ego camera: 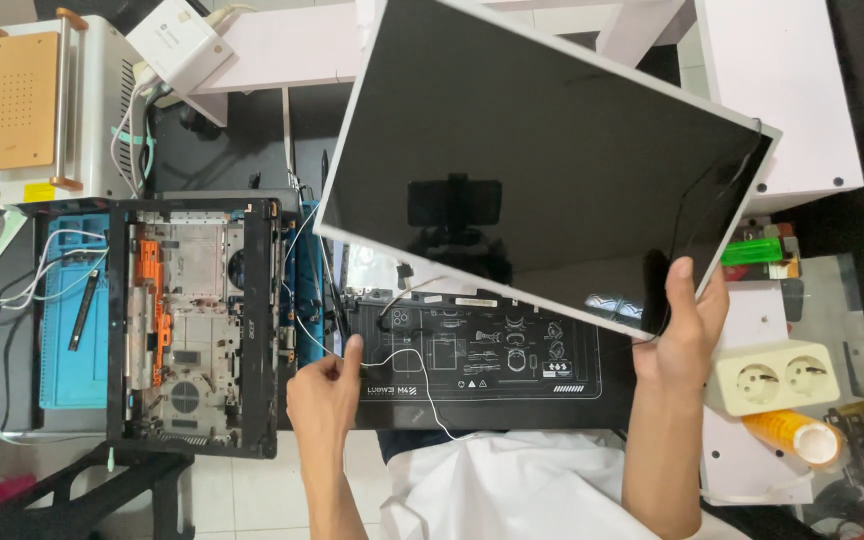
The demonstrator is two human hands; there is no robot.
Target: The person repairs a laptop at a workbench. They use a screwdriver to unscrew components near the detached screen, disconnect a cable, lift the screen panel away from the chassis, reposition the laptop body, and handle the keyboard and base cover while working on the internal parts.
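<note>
A large flat display panel with a dark glossy face and thin white edge is held tilted above the desk. My right hand grips its lower right corner, thumb on the glass. My left hand is below the panel's lower left corner, fingers pinching a thin white cable that loops over a black printed work mat. An opened laptop base with bare internals and orange parts lies to the left of that hand.
A blue mat with a black tool lies under the laptop base. A grey machine with a wooden plate stands far left. A white double power socket and an orange tape roll sit at right. White shelving runs behind.
</note>
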